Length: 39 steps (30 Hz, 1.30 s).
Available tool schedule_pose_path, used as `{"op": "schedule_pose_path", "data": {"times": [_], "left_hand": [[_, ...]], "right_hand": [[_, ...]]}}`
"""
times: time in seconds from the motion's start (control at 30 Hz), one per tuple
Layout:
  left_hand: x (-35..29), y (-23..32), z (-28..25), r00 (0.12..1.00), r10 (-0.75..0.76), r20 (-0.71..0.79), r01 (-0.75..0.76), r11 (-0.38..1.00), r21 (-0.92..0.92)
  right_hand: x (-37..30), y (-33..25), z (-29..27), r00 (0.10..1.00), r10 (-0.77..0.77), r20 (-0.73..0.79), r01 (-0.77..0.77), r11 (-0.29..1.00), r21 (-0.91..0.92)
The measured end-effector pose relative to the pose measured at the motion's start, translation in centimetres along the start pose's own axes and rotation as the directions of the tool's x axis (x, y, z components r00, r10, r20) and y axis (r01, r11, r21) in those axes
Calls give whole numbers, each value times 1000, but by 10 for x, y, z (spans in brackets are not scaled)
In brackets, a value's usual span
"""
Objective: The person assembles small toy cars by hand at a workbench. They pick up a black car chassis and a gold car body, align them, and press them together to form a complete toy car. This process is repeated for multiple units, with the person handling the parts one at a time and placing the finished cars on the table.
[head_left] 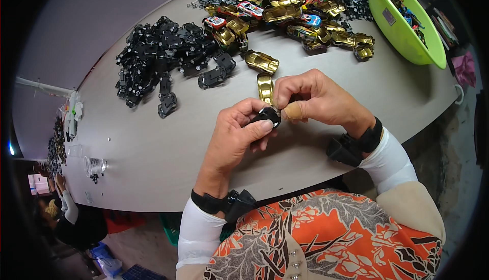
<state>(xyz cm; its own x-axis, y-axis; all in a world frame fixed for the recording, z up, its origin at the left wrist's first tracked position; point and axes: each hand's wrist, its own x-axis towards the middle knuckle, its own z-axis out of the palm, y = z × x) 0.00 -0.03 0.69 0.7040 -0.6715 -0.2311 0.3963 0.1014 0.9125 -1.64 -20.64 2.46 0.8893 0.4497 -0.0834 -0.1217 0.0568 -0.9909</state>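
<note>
From your head, the one fisheye view looks down and forward, close over your left hand [229, 130] and right hand [326, 99], with the desk [163, 152] beyond.

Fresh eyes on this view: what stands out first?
The bright green basin at upper right jumps out, beside gold toy cars heaped at the table's far side. Left of them lies a pile of black car bases. Near the centre, the left hand holds a black piece.

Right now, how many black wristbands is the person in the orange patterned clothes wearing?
2: one wristband is around the left wrist, another wristband around the right wrist. Any under the white sleeves would be hidden.
</note>
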Motion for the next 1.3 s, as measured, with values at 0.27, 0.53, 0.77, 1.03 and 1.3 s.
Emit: {"op": "schedule_pose_path", "data": {"times": [0.27,0.53,0.77,1.03,1.3], "left_hand": [[0,-2,7,999,0,-49,6,992,122],[-10,-18,8,977,122,-174,-39,907,418],[-95,-19,10,924,-34,-381,40,999,7],[-278,-102,-56,604,-135,-786,465,860,210],[-213,-14,-15,841,114,-529,250,786,566]], "right_hand": [[1,7,3,998,65,-27,-69,965,-251],[4,20,27,975,-168,-146,41,780,-625],[7,17,23,974,-219,-49,194,932,-305],[41,30,-20,747,-545,-380,44,610,-791],[52,43,-34,760,-431,-487,-19,734,-679]]}}
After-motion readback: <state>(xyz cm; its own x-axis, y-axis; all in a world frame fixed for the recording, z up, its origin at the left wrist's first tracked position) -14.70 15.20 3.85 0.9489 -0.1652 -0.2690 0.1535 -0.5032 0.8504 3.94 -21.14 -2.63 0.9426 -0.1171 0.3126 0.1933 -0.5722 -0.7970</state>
